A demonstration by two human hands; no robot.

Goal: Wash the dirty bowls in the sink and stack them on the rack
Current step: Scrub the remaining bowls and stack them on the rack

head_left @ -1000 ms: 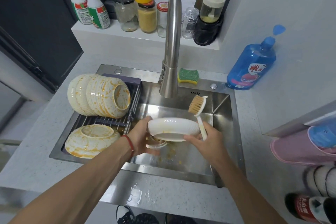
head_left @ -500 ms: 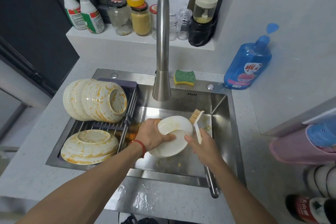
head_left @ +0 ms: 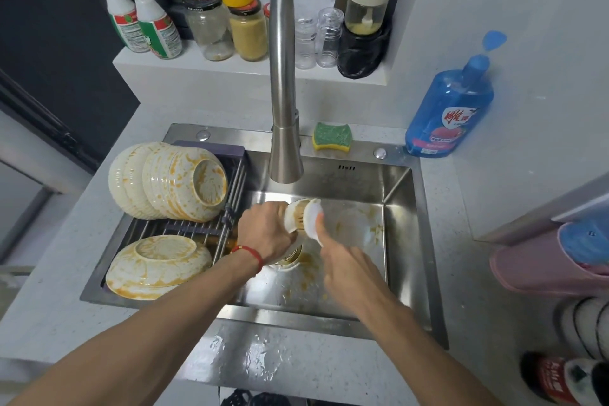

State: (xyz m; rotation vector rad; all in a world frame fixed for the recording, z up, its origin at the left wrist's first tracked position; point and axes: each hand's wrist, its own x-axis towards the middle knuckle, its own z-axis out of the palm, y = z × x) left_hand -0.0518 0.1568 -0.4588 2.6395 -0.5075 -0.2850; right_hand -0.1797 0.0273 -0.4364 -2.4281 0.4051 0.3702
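Note:
My left hand [head_left: 263, 231] grips a white bowl [head_left: 290, 216] tipped on its edge low in the steel sink [head_left: 362, 181]; the hand hides most of the bowl. My right hand [head_left: 342, 260] holds the handle of a white scrubbing brush [head_left: 312, 217], whose brown bristles press against the bowl. On the rack [head_left: 184, 227] over the sink's left side, a stack of several orange-smeared bowls [head_left: 171, 181] lies on its side. In front of it sits another dirty bowl [head_left: 158, 260], upside down. Orange residue spots the sink floor.
The faucet [head_left: 283, 109] arches over the sink just behind my hands. A green-yellow sponge [head_left: 332, 137] lies on the back rim, and a blue soap bottle [head_left: 448, 109] stands at the right. Jars [head_left: 247, 26] and spray bottles [head_left: 145, 16] line the ledge behind.
The bowl went from level above the sink to tipped on its edge, lower down. The brush, held upright beside the bowl before, now presses its bristles against it.

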